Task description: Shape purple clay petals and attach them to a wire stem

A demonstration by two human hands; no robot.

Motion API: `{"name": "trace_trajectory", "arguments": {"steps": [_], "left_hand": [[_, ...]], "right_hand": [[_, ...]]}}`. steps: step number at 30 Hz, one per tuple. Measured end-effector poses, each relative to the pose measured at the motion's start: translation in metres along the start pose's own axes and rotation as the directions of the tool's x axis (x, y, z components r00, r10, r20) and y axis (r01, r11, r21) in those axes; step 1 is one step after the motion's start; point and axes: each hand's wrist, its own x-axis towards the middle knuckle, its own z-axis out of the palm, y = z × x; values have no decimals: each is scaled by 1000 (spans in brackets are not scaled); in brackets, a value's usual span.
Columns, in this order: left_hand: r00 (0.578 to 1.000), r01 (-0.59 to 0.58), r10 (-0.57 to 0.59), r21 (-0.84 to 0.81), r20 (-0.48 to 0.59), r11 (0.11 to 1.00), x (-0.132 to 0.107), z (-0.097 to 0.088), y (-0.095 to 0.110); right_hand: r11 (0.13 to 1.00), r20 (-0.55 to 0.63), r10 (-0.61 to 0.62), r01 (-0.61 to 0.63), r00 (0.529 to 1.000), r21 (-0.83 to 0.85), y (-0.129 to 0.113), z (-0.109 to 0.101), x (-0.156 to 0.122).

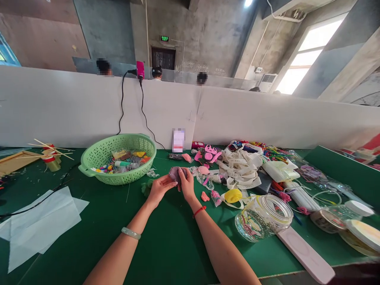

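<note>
Mauve wool lump (pixel 175 173) between both hands, at 12 o'clock from the wrists, long axis roughly crosswise; right hand (pixel 187 184) nearer, fingers closed on it; left hand (pixel 160 189) half-open, fingertips touching it.

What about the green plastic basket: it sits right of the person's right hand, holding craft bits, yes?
No: the head view shows the green plastic basket left of the left hand, not right of the right hand. It does hold craft bits, as you said.
</note>
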Motion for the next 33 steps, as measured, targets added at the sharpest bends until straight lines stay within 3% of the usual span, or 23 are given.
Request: {"name": "trace_trajectory", "arguments": {"steps": [10,26,33], "left_hand": [[992,-47,47,5,-120,999,3,1,-5],[990,-83,92,88,-103,993,2,-2,-2],[984,4,-13,-51,-178,999,0,4,2]], "right_hand": [[995,112,-56,65,992,-82,1,4,-7],[987,113,-47,63,993,-148,3,-4,-1],[957,145,-114,148,983,-251,0,-7,-2]]}}
